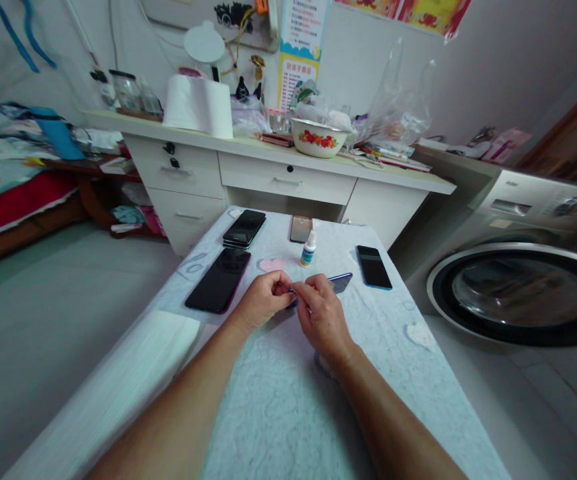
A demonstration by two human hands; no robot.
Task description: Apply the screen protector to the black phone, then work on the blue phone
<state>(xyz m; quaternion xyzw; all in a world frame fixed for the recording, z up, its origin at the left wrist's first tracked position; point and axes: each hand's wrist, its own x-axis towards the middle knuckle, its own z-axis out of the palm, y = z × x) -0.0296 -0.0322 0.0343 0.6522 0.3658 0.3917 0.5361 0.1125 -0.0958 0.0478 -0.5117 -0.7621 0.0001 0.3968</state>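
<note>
Above the middle of the cloth-covered table, a blue-edged smartphone (341,283) is held tilted, mostly hidden behind fingers. My right hand (324,317) is closed around it, with the phone's far end sticking out to the right. Fingers of my left hand (264,300) are pinched together at the phone's left end, touching the right fingertips. Whether anything small sits between those fingertips cannot be made out. Just beyond the hands stands a small white spray bottle (308,251) with a blue and yellow label. A large dark tablet (219,280) lies left of my left hand.
A stack of phones (245,229) lies at the table's far left, a brown-toned phone (301,229) at the far edge, and a blue-rimmed phone (373,267) on the right. Behind is a white desk (288,180) with a floral bowl (319,139). A washing machine (528,200) stands right.
</note>
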